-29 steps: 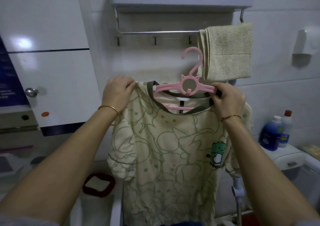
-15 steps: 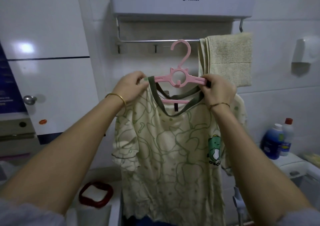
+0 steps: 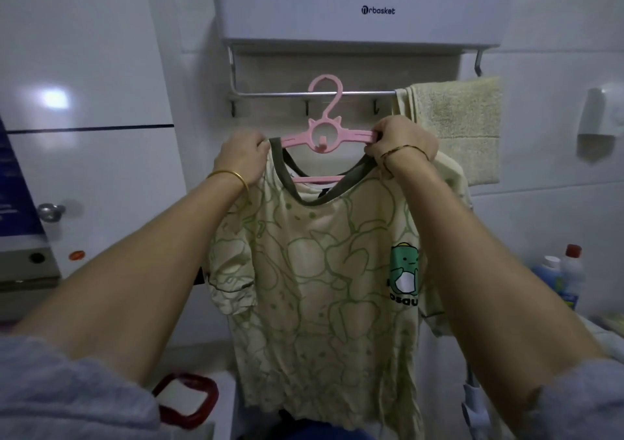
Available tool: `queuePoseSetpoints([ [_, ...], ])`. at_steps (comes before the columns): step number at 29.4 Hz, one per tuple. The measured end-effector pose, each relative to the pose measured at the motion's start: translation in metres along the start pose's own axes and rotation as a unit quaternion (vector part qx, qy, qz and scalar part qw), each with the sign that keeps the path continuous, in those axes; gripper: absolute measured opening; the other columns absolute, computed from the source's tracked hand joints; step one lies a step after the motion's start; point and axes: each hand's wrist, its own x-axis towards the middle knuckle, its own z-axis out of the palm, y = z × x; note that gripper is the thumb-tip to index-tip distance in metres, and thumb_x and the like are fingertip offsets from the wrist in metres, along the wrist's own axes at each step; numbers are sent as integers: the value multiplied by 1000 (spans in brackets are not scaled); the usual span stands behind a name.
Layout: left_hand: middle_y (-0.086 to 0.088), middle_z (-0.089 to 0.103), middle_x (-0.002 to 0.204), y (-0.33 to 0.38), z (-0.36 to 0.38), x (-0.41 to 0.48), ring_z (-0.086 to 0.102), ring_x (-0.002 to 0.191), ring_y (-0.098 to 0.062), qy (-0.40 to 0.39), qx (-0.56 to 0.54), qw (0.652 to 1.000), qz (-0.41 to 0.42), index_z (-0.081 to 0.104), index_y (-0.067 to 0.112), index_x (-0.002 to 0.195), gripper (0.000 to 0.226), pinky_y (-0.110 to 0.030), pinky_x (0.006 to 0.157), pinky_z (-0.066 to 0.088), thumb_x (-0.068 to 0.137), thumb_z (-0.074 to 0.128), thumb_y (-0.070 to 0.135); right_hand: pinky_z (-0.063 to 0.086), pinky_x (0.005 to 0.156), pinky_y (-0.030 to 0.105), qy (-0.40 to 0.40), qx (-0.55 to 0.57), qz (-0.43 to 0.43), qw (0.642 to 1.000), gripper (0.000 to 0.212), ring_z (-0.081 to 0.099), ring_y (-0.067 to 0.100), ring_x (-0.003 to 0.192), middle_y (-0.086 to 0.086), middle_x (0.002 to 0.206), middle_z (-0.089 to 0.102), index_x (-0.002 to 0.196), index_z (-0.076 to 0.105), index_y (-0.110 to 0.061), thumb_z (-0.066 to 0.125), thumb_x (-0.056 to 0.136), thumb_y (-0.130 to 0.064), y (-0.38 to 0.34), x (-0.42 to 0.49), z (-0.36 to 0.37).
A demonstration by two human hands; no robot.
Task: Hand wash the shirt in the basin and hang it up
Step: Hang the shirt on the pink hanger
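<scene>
Hanging is the step in hand: the washing looks done, and the cream dinosaur-print shirt is up on its pink plastic hanger, held in front of the white wall shelf unit. The shirt drapes full length between the two forearms, its dark green collar slung low over the hanger's lower bar, one sleeve bunched on the left side. The folded beige towel takes up the right end of the steel towel rail under the shelf. The hanger's hook sits right at the rail, overlapping it; whether it has caught cannot be told from here.

Both arms reach forward and up, elbows low, wrists level with the hanger. The left hand has its grip closed on the shirt's shoulder and the hanger end beneath it. The right hand pinches the other hanger arm and the collar edge, fingers curled tight.

Next, I judge, the hook needs settling over the rail, clear of the towel, before either hand lets go; then the shoulders want evening out.
</scene>
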Motion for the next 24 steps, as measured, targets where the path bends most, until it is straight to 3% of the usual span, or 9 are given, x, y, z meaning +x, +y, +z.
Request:
queuePoseSetpoints([
  [3, -23, 60, 98, -6, 10, -10, 54, 92, -37, -17, -22, 1000, -10, 57, 10, 81, 25, -34, 72, 39, 95, 40, 20, 34, 66, 27, -12, -7, -15, 1000, 10, 54, 21, 76, -3, 79, 58, 87, 62, -30, 58, 89, -22, 4, -6, 8],
  [8, -21, 60, 99, -12, 21, -20, 55, 93, -37, -29, -35, 999, -15, 60, 10, 90, 25, -34, 72, 38, 94, 38, 22, 34, 68, 27, 14, -6, -52, 999, 9, 54, 20, 76, -5, 78, 57, 94, 65, -29, 57, 91, -28, 12, -15, 18],
  [11, -15, 60, 111, -8, 19, -21, 54, 102, -31, -33, -61, 998, -6, 60, 10, 112, 31, -34, 83, 41, 95, 38, 22, 40, 77, 32, 12, 17, -75, 997, 17, 58, 22, 87, -3, 89, 62, 104, 63, -26, 59, 89, -31, 17, -18, 17],
  [14, -15, 59, 113, -9, 19, -23, 53, 100, -29, -30, -47, 998, 11, 57, 9, 116, 30, -32, 80, 39, 96, 38, 21, 43, 91, 40, 14, 56, -79, 995, 32, 56, 23, 93, 0, 94, 59, 110, 55, -18, 66, 85, -33, 23, -24, 19],
  [19, -18, 59, 114, -13, 22, -22, 54, 104, -37, -37, -10, 999, 20, 53, 10, 122, 34, -43, 88, 47, 95, 37, 23, 36, 92, 43, 81, -30, -92, 992, 40, 47, 29, 110, 8, 118, 54, 118, 54, -18, 59, 87, -44, 33, -32, 28],
  [24, -21, 49, 124, -13, 27, -28, 44, 115, -40, -55, 62, 997, 9, 38, 15, 137, 45, -46, 97, 39, 93, 42, 23, 34, 95, 44, 90, -51, -87, 991, 54, 43, 31, 118, 10, 130, 49, 135, 41, -22, 52, 89, -49, 36, -39, 39],
])
